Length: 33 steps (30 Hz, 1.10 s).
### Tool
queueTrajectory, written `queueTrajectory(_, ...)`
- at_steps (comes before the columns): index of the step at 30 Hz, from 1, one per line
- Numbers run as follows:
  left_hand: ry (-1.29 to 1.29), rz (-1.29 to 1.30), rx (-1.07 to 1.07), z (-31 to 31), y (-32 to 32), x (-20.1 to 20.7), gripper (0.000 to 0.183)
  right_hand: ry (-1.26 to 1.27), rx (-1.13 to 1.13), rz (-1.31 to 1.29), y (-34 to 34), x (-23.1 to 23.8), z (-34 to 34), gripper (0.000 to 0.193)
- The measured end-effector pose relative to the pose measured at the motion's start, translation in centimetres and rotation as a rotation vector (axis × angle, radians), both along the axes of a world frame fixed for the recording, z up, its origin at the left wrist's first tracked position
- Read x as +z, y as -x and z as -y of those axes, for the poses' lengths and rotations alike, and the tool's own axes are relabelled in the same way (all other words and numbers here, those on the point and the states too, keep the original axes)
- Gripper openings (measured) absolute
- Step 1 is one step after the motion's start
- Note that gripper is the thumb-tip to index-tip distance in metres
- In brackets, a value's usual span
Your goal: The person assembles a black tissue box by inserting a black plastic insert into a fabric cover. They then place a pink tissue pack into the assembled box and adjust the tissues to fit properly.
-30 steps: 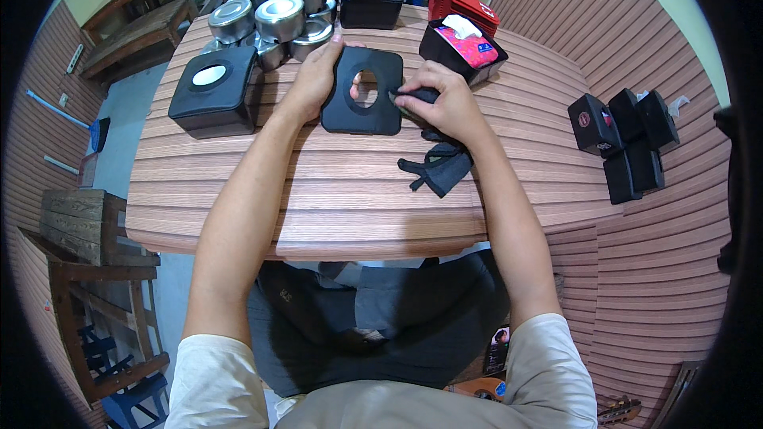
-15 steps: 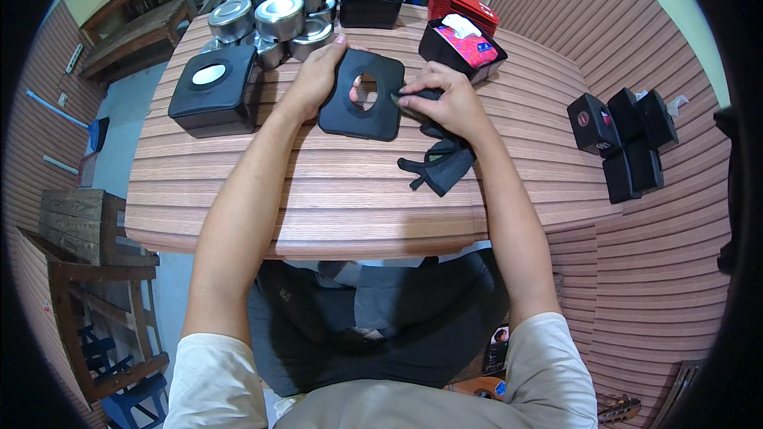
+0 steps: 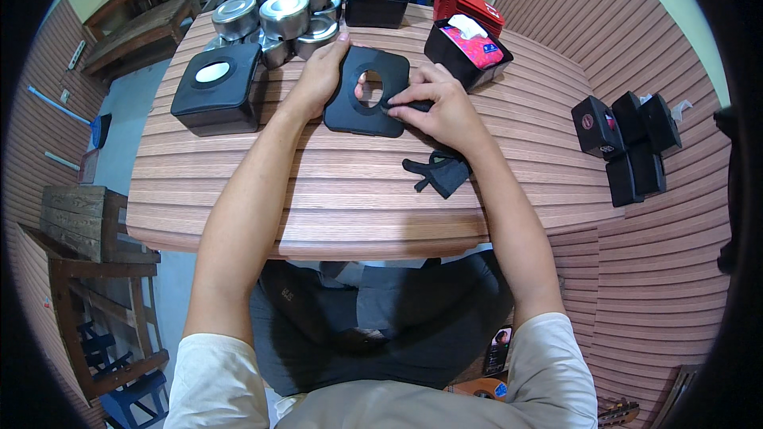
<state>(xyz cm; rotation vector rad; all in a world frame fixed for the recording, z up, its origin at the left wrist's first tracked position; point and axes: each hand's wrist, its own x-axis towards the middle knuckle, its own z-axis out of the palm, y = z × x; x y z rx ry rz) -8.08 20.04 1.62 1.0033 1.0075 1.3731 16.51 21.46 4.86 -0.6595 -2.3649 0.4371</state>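
Note:
My left hand (image 3: 321, 79) is closed on the left edge of a black tissue box lid (image 3: 346, 111), tilted up above the table. Its fingertips show through the lid's round hole. In a pinch, my right hand (image 3: 445, 107) presses a dark cloth (image 3: 419, 106) against the lid, beside the hole's lower right rim. Below that hand a black fabric piece with finger-like strips (image 3: 449, 175), like a glove, lies on the table; whether it joins the cloth is hidden. A lidded black tissue box (image 3: 218, 99) stands left of my left forearm.
Stacked silver round tins (image 3: 284, 16) crowd the table's far left, with black boxes (image 3: 373, 8) behind. An open black box (image 3: 469, 56) holding a pink tissue pack (image 3: 475, 46) sits far right, beside a red case (image 3: 469, 8). More black boxes (image 3: 628, 143) stand right.
My right hand has slid the cloth left across the lid's face, closer to the hole's rim. The lid has tilted slightly in my left hand.

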Motion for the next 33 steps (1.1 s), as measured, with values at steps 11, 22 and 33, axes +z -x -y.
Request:
queueTrajectory(11,0.0,-0.014,0.007,0.2,-0.1,0.3,0.051,-0.028,-0.105,0.028,0.9,0.0,0.5,0.019)
queueTrajectory(22,-0.018,-0.001,-0.02,0.0,0.0,-0.1,0.051,-0.107,0.104,0.09,0.4,-0.2,0.5,0.017)
queueTrajectory(33,0.022,-0.009,-0.052,0.4,-0.1,0.1,0.054,-0.086,0.148,0.19,0.3,0.5,1.2,0.018)
